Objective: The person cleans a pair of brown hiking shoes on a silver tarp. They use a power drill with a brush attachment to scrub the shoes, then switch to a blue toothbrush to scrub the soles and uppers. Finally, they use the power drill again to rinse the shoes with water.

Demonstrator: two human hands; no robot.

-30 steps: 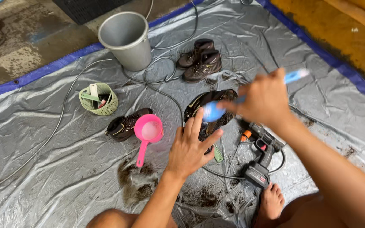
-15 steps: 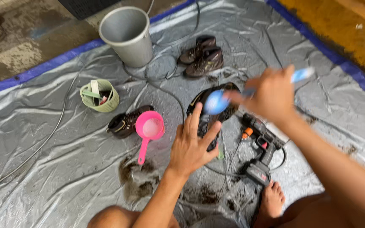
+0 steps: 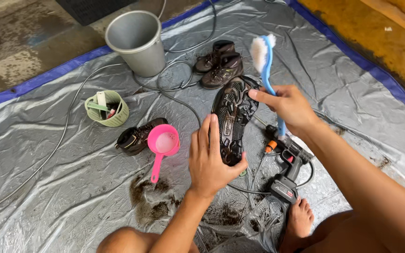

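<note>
One view only, head camera. Change since half a second ago: the long blue plastic brush with white bristles (image 3: 264, 61) was lying across the sole, bristle end low over the heel area; now it is swung up, bristles pointing away and clear of the sole. Right hand (image 3: 290, 108) has its grip pressed around the brush handle, thumb on top. Reads as a pause between scrubbing strokes, or a check of the tread.

Dark muddy boot held sole-up (image 3: 233, 122) has barely shifted. Left hand (image 3: 210, 161) props it from the near end: fingers spread flat against the sole's left edge, thumb hooked under the heel. So that grip is open-fingered but bearing the boot, not a full clasp.

Boot look: black lugged sole, grey-brown dirt in the tread, wet sheen. Cannot tell how clean the grooves are.

Places relative to the boot:
- left: pink plastic ladle with foamy water (image 3: 162, 144), and another dark boot on its side (image 3: 136, 137) touching it
- further left: pale green woven basket with small tools (image 3: 108, 108)
- beyond: pair of brown boots standing together (image 3: 220, 63), grey metal bucket (image 3: 138, 41)
- right, near: black cordless spray gun with orange nozzle (image 3: 286, 161), bare foot (image 3: 300, 219) just beside it
- under everything: grey plastic tarp with blue edge (image 3: 48, 154), mud patches nearest the camera.
</note>
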